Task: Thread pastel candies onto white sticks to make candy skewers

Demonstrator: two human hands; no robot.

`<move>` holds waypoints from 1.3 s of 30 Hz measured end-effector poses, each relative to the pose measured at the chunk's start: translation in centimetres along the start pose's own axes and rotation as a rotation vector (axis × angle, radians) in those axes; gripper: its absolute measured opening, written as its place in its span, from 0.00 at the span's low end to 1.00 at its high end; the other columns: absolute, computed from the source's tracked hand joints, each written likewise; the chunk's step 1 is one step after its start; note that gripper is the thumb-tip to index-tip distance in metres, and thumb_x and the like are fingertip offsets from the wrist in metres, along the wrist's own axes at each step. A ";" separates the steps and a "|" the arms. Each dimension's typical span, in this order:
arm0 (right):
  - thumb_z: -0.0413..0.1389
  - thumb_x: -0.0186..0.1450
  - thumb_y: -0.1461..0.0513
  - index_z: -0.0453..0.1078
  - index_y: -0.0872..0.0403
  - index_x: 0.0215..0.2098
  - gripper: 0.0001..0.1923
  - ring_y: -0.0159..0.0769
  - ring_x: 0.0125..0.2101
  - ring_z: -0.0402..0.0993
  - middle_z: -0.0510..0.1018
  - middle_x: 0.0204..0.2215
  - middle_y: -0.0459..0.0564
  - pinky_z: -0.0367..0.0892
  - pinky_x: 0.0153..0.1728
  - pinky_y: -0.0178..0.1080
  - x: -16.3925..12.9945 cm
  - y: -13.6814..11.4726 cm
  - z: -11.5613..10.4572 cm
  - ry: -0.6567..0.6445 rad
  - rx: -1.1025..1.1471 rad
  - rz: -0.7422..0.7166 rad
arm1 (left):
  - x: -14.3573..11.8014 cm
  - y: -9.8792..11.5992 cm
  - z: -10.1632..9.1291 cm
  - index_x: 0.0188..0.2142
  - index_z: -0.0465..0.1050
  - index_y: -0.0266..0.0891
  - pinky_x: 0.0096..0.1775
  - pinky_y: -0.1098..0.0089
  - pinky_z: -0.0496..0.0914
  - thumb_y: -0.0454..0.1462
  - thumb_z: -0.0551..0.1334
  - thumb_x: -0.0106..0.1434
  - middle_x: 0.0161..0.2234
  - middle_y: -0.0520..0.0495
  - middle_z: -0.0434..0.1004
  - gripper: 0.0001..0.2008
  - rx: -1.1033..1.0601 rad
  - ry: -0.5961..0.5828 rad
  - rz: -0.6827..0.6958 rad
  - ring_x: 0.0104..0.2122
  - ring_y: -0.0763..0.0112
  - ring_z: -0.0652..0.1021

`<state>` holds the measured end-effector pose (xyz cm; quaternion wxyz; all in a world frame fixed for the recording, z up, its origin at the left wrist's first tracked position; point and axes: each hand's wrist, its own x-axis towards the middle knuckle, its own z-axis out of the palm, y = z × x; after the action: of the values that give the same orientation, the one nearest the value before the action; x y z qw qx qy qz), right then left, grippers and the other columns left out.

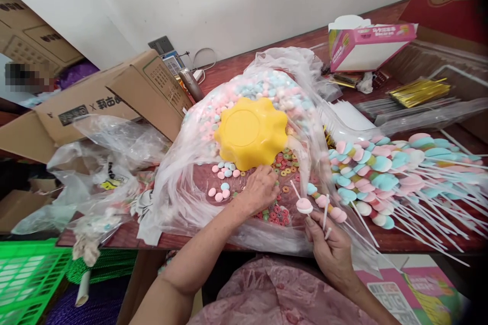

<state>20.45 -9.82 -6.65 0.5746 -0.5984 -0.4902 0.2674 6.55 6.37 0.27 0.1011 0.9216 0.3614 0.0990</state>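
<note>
My right hand (331, 246) is closed on several thin white sticks. One stick carries a pink-and-white round marshmallow candy (304, 205). Over a spread of red, green and orange ring gummies (278, 213), my left hand (262, 185) reaches in with curled fingers; their tips are partly hidden, so what they hold cannot be seen. Just beyond it, an upturned yellow scalloped bowl (247, 132) rests among pink, blue and white candies (263, 84) in a large clear plastic bag (171, 183). A few loose candies (219, 196) lie left of my left hand.
Finished-looking candy skewers (381, 172) are piled at the right, sticks pointing toward me. Behind them lie gold twist ties (419, 92) and a pink printed box (369, 45). Cardboard boxes (95, 106) stand at the left, above a green basket (30, 274).
</note>
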 end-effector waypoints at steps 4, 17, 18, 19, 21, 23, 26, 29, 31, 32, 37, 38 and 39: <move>0.52 0.70 0.60 0.74 0.54 0.45 0.11 0.30 0.19 0.63 0.67 0.19 0.40 0.62 0.21 0.33 0.2 -0.1 -0.2 -0.030 -0.054 -0.043 | -1.8 -0.2 -0.1 0.28 0.74 0.36 0.36 0.68 0.71 0.28 0.62 0.55 0.26 0.49 0.74 0.04 -0.468 0.190 -0.093 0.29 0.70 0.74; 0.47 0.68 0.66 0.76 0.53 0.47 0.17 0.38 0.28 0.80 0.82 0.28 0.48 0.75 0.31 0.37 1.5 -3.8 1.0 -0.327 -0.387 -0.276 | -8.3 -0.4 -1.8 0.31 0.81 0.36 0.33 0.73 0.75 0.31 0.69 0.52 0.32 0.46 0.79 0.05 -1.233 0.633 -0.373 0.33 0.72 0.78; 0.46 0.67 0.67 0.76 0.53 0.47 0.18 0.38 0.29 0.81 0.83 0.30 0.49 0.76 0.33 0.38 1.5 -3.7 1.2 -0.336 -0.395 -0.278 | -8.6 -0.4 -1.7 0.32 0.81 0.36 0.33 0.74 0.75 0.30 0.68 0.53 0.33 0.46 0.79 0.05 -1.163 0.672 -0.338 0.33 0.72 0.78; 0.46 0.65 0.68 0.76 0.54 0.48 0.19 0.38 0.30 0.81 0.83 0.32 0.50 0.76 0.33 0.38 1.4 -3.6 1.4 -0.349 -0.406 -0.285 | -8.9 -0.5 -1.5 0.32 0.81 0.36 0.33 0.74 0.75 0.30 0.67 0.54 0.33 0.45 0.79 0.05 -1.077 0.709 -0.299 0.33 0.71 0.79; 0.45 0.63 0.69 0.74 0.55 0.51 0.22 0.39 0.33 0.82 0.84 0.37 0.52 0.77 0.33 0.38 1.2 -3.1 1.7 -0.368 -0.437 -0.312 | -9.4 -0.4 -1.3 0.35 0.81 0.36 0.34 0.73 0.75 0.28 0.65 0.56 0.34 0.44 0.80 0.08 -0.881 0.760 -0.225 0.34 0.71 0.79; 0.46 0.63 0.69 0.73 0.55 0.53 0.23 0.41 0.35 0.83 0.84 0.40 0.53 0.77 0.33 0.39 0.9 -2.7 2.1 -0.378 -0.465 -0.343 | -9.9 -0.1 -1.2 0.38 0.80 0.36 0.37 0.71 0.76 0.26 0.62 0.58 0.35 0.43 0.80 0.11 -0.702 0.779 -0.158 0.35 0.70 0.80; 0.46 0.63 0.70 0.73 0.55 0.54 0.24 0.42 0.37 0.83 0.84 0.41 0.54 0.78 0.36 0.41 0.6 -2.4 2.5 -0.369 -0.463 -0.369 | -10.5 0.3 -1.2 0.41 0.80 0.36 0.42 0.66 0.77 0.26 0.60 0.60 0.37 0.41 0.81 0.13 -0.576 0.777 -0.075 0.38 0.67 0.80; 0.47 0.65 0.70 0.72 0.53 0.55 0.23 0.39 0.33 0.83 0.84 0.40 0.53 0.78 0.33 0.38 0.6 -2.7 2.6 -0.350 -0.401 -0.383 | -10.8 0.5 -1.3 0.42 0.80 0.38 0.43 0.66 0.77 0.31 0.63 0.62 0.38 0.42 0.81 0.10 -0.759 0.778 -0.127 0.38 0.67 0.81; 0.49 0.66 0.70 0.71 0.52 0.56 0.22 0.38 0.32 0.83 0.84 0.41 0.52 0.77 0.31 0.37 0.5 -3.0 2.6 -0.343 -0.338 -0.438 | -10.8 0.6 -1.2 0.45 0.78 0.39 0.39 0.69 0.77 0.35 0.67 0.61 0.35 0.46 0.80 0.12 -1.086 0.781 -0.270 0.34 0.70 0.80; 0.51 0.66 0.70 0.71 0.51 0.57 0.23 0.39 0.33 0.83 0.84 0.41 0.52 0.77 0.31 0.37 0.5 -3.0 2.6 -0.337 -0.307 -0.479 | -10.7 0.7 -1.1 0.47 0.77 0.39 0.37 0.71 0.77 0.37 0.69 0.59 0.33 0.48 0.79 0.16 -1.272 0.766 -0.343 0.32 0.72 0.79; 0.54 0.66 0.70 0.69 0.47 0.59 0.25 0.37 0.28 0.81 0.84 0.36 0.48 0.75 0.27 0.36 0.3 -3.0 2.8 -0.275 -0.228 -0.554 | -10.4 3.0 0.6 0.50 0.74 0.40 0.36 0.71 0.75 0.43 0.77 0.48 0.30 0.53 0.77 0.31 -1.757 0.571 -0.453 0.28 0.75 0.77; 0.54 0.66 0.70 0.69 0.47 0.58 0.24 0.35 0.25 0.79 0.84 0.33 0.47 0.73 0.24 0.34 0.2 -3.0 2.8 -0.269 -0.225 -0.532 | -10.3 3.7 1.0 0.50 0.74 0.40 0.38 0.70 0.75 0.44 0.77 0.49 0.31 0.51 0.78 0.30 -1.758 0.556 -0.441 0.29 0.74 0.78; 0.54 0.66 0.70 0.70 0.47 0.57 0.22 0.33 0.22 0.77 0.83 0.30 0.45 0.71 0.23 0.33 0.3 -3.0 2.9 -0.265 -0.220 -0.512 | -10.2 4.3 1.4 0.49 0.74 0.39 0.40 0.69 0.75 0.44 0.76 0.50 0.32 0.50 0.79 0.29 -1.742 0.550 -0.427 0.31 0.73 0.79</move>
<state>17.17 -8.78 -4.25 0.4861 -0.4739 -0.7218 0.1351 2.30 -3.87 -1.05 0.6826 0.3795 0.3328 0.5285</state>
